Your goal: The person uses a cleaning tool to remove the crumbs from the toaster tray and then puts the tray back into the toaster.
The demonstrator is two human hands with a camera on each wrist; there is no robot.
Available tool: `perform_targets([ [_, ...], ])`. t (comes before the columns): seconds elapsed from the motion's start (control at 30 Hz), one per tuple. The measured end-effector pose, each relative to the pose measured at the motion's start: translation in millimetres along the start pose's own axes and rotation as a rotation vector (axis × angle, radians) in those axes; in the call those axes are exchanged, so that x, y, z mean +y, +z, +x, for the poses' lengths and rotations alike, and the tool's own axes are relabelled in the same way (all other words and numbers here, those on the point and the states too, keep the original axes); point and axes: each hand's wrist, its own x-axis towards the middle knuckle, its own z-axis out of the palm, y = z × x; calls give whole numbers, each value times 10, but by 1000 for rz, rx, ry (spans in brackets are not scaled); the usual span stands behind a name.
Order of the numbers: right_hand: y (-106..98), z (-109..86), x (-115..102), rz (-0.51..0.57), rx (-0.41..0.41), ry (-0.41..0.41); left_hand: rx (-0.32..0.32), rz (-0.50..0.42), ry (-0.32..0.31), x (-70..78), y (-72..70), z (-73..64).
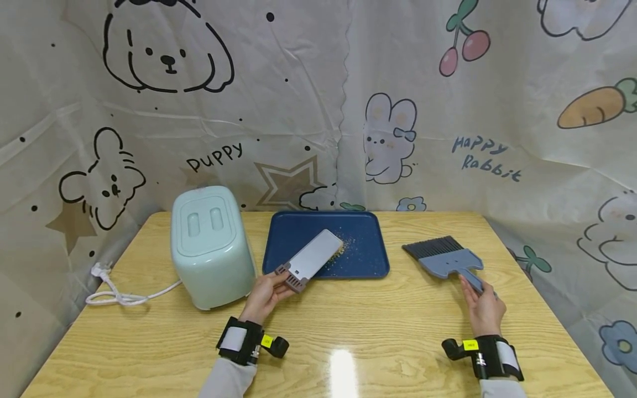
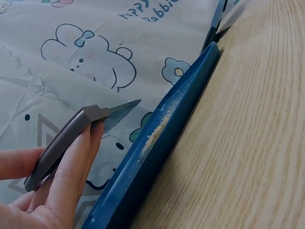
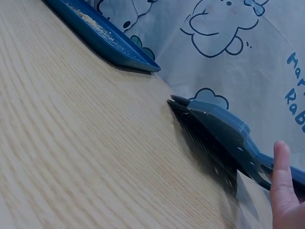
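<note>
My left hand (image 1: 265, 298) pinches the brown end of a flat metal crumb tray (image 1: 317, 253), thumb on one side and fingers on the other. In the left wrist view the crumb tray's brown end (image 2: 64, 140) tilts over the near side of a blue serving tray (image 1: 291, 224). Tan crumbs (image 1: 343, 249) lie in the blue tray, partly hidden by the crumb tray in the head view. Over at the right, my right hand (image 1: 485, 312) grips the handle of a blue-grey brush (image 1: 450, 266). Its dark bristles (image 3: 202, 143) point away, low over the wooden table.
A pale green toaster (image 1: 211, 249) stands left of the blue tray, close to my left hand. Its white cord (image 1: 119, 297) lies coiled at the table's left edge. A printed cloth (image 1: 308, 110) hangs right behind the wooden table (image 1: 378, 326).
</note>
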Motion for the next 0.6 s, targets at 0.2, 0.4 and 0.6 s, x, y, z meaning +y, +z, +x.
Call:
perform_targets([
  [0.2,-68,111,49,-34,-45,-29,-5,10,6,6,3,11],
  [0.4,-9,-41,35,-452,-15,-136,-7,15,4,0,1,14],
  [0.6,83,-301,-26,-1086,-5,-243,-5,6,0,-9,7,7],
])
